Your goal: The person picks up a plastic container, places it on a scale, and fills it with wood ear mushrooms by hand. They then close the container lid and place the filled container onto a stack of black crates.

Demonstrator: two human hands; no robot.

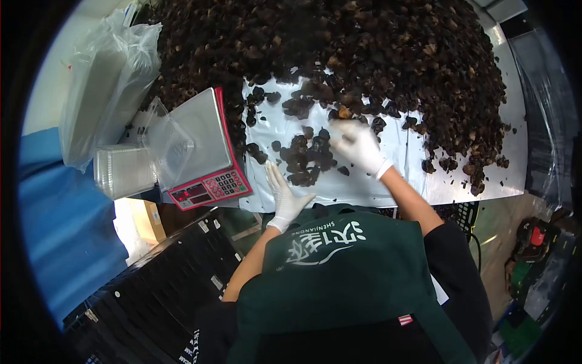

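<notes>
My left hand, in a white glove, rests at the near edge of a white plastic sheet. Its fingers are stretched out and the thumb is spread. Just beyond it lies a small loose group of dark, wrinkled pieces that look like dried wood ear mushrooms. My right hand, gloved too, is over the sheet to the right of that group. Motion smears its fingers, which seem curled; whether anything is between them cannot be made out. A large heap of the same dark pieces covers the far side of the table.
Left of the sheet stands a red digital scale with a metal pan. A clear plastic box leans on the pan, beside stacked clear containers and a plastic bag. Black crates are below left; a metal table edge shows at right.
</notes>
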